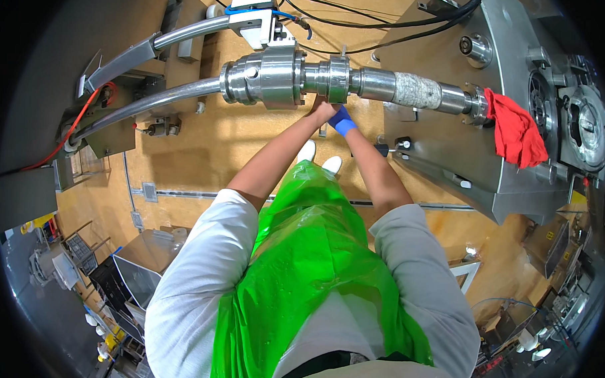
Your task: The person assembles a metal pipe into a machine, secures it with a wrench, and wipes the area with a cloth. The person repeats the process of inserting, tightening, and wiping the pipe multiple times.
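A steel pipe assembly runs across in front of me, with a wide ribbed coupling (265, 78) and a narrower clamped joint (335, 78) to its right. My bare left hand (324, 110) is right below that joint. Beside it is my right hand (342, 119), in a blue glove, close against the left one. Both hands' fingers are hidden under the pipe and behind each other, so their grip does not show. Right of the joint, the pipe has a whitish wrapped section (417, 91) and ends at a steel machine (443, 154).
A red cloth (516, 130) hangs over the pipe's right end. Two curved steel tubes, one of them the lower tube (152, 104), reach toward equipment at the left. A white bracket (255, 26) with blue hoses sits above the coupling. Black cables (415, 25) cross overhead from the machine.
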The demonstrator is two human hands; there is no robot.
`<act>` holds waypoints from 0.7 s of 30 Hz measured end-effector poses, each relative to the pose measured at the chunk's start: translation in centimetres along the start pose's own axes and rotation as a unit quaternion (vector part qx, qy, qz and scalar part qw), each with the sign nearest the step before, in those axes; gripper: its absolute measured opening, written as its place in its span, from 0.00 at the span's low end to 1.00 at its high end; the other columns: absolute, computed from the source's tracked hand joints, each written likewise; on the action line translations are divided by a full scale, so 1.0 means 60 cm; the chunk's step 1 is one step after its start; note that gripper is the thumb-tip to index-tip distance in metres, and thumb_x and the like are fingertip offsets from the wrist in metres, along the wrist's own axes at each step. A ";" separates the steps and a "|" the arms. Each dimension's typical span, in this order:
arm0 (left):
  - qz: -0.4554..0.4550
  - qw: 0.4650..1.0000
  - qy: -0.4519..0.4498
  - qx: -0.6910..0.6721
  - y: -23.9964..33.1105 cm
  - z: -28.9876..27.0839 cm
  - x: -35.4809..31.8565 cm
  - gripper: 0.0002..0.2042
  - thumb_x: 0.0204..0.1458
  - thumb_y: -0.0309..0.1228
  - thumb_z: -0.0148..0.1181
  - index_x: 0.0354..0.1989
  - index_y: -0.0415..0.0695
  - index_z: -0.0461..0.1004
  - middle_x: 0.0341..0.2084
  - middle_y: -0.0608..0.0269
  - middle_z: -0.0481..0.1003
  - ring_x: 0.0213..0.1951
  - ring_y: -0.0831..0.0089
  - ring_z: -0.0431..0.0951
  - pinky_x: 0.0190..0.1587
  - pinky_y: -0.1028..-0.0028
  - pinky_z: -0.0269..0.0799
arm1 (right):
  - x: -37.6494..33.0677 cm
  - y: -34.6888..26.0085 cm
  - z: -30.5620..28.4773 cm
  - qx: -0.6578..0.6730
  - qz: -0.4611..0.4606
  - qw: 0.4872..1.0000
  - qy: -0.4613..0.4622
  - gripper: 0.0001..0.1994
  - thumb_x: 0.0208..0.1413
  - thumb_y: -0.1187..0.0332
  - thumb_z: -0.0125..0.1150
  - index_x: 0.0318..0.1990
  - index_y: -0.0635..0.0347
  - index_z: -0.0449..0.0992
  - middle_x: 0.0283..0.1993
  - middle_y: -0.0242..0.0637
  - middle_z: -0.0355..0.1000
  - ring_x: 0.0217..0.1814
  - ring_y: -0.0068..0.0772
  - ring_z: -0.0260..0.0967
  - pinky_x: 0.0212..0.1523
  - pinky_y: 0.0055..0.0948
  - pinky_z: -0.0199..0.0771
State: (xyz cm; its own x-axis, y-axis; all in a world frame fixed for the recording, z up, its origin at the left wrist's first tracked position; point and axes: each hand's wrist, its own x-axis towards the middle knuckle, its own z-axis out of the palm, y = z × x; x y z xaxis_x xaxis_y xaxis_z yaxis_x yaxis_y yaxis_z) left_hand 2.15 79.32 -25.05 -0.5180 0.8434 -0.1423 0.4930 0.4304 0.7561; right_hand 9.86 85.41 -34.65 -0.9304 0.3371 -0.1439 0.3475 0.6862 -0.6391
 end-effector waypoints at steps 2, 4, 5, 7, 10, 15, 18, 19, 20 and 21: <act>-0.003 1.000 -0.005 -0.002 -0.002 0.000 -0.001 0.14 0.59 0.39 0.54 0.43 0.40 0.75 0.31 0.50 0.76 0.33 0.55 0.76 0.38 0.59 0.71 | -0.001 -0.007 -0.003 -0.015 0.023 0.999 -0.042 0.16 0.64 0.64 0.46 0.55 0.53 0.75 0.57 0.47 0.74 0.60 0.46 0.70 0.59 0.36 0.70; -0.005 1.000 -0.012 -0.006 -0.004 -0.001 -0.001 0.14 0.59 0.38 0.54 0.43 0.40 0.75 0.32 0.49 0.76 0.34 0.54 0.76 0.38 0.59 0.71 | 0.000 -0.016 -0.012 0.038 0.068 0.992 -0.095 0.17 0.65 0.63 0.46 0.57 0.54 0.73 0.59 0.45 0.73 0.62 0.44 0.69 0.61 0.35 0.68; -0.004 1.000 -0.014 -0.006 -0.006 -0.002 -0.001 0.14 0.59 0.38 0.54 0.43 0.40 0.75 0.32 0.49 0.76 0.34 0.54 0.76 0.38 0.58 0.71 | 0.002 -0.020 -0.019 0.048 0.064 0.990 -0.115 0.17 0.65 0.63 0.46 0.57 0.54 0.73 0.60 0.45 0.72 0.63 0.43 0.68 0.61 0.35 0.67; -0.003 1.000 -0.019 -0.006 -0.006 -0.003 0.000 0.13 0.59 0.37 0.54 0.44 0.40 0.75 0.32 0.49 0.76 0.35 0.53 0.76 0.39 0.58 0.71 | 0.002 -0.026 -0.036 0.092 0.097 0.982 -0.132 0.18 0.65 0.62 0.47 0.59 0.55 0.71 0.61 0.44 0.71 0.64 0.42 0.67 0.62 0.36 0.66; -0.005 1.000 -0.024 -0.005 -0.005 -0.003 0.000 0.13 0.59 0.36 0.53 0.44 0.40 0.75 0.33 0.48 0.76 0.35 0.53 0.76 0.39 0.58 0.71 | -0.001 -0.033 -0.060 0.054 0.069 0.990 -0.108 0.20 0.64 0.61 0.48 0.60 0.56 0.70 0.62 0.43 0.70 0.64 0.41 0.66 0.63 0.36 0.66; -0.010 0.999 -0.034 -0.009 0.006 -0.002 -0.004 0.12 0.59 0.35 0.52 0.45 0.41 0.74 0.35 0.47 0.76 0.36 0.51 0.76 0.40 0.57 0.71 | -0.012 -0.034 -0.060 0.171 0.083 0.982 -0.004 0.20 0.62 0.61 0.52 0.60 0.56 0.70 0.61 0.42 0.71 0.64 0.42 0.66 0.63 0.37 0.66; -0.016 0.999 -0.041 -0.015 0.009 0.004 -0.007 0.12 0.59 0.34 0.52 0.45 0.41 0.74 0.36 0.46 0.77 0.37 0.50 0.76 0.40 0.56 0.71 | -0.023 -0.029 -0.032 0.188 0.086 0.977 0.043 0.19 0.62 0.61 0.53 0.58 0.56 0.71 0.59 0.43 0.72 0.62 0.43 0.67 0.61 0.38 0.67; -0.017 0.999 -0.043 -0.014 0.007 0.007 -0.009 0.12 0.59 0.33 0.52 0.45 0.41 0.74 0.36 0.46 0.77 0.37 0.50 0.76 0.40 0.56 0.71 | -0.027 -0.027 -0.020 0.188 0.088 0.977 0.051 0.18 0.61 0.61 0.53 0.57 0.56 0.71 0.59 0.43 0.72 0.62 0.43 0.67 0.61 0.38 0.67; -0.019 0.999 -0.045 -0.017 0.005 0.011 -0.009 0.12 0.59 0.33 0.52 0.45 0.41 0.74 0.36 0.45 0.77 0.37 0.50 0.76 0.40 0.56 0.71 | -0.030 -0.025 -0.009 0.187 0.088 0.977 0.058 0.18 0.61 0.61 0.53 0.56 0.56 0.72 0.58 0.43 0.72 0.61 0.44 0.68 0.60 0.38 0.67; -0.017 0.999 -0.029 -0.042 0.001 0.014 -0.009 0.12 0.59 0.33 0.51 0.45 0.41 0.74 0.37 0.45 0.77 0.38 0.50 0.76 0.40 0.56 0.71 | -0.032 -0.022 0.000 0.188 0.091 0.976 0.065 0.18 0.61 0.61 0.53 0.56 0.56 0.72 0.58 0.43 0.72 0.61 0.44 0.68 0.60 0.38 0.67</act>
State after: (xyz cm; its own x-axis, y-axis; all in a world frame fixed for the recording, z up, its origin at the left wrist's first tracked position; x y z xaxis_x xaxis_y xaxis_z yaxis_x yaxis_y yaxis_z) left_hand 3.05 79.15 -25.47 -0.4909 0.8472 -0.2030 0.4151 0.4323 0.8005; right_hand 11.18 83.88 -33.54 -0.8264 0.5269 -0.1987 0.4145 0.3304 -0.8480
